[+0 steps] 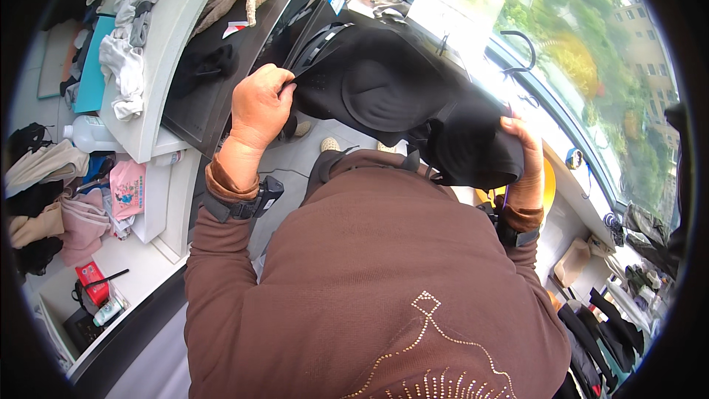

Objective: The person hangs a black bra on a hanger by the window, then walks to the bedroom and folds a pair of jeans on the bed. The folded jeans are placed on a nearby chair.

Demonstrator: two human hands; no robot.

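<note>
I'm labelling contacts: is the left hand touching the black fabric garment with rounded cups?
Touching. The head view shows the left hand pinching the black fabric garment with rounded cups at its left edge.

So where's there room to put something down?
A bare strip of the white top runs between the white cloths and the dark surface. Another white patch lies right of the red box. The clothes pile at left is crowded.
</note>
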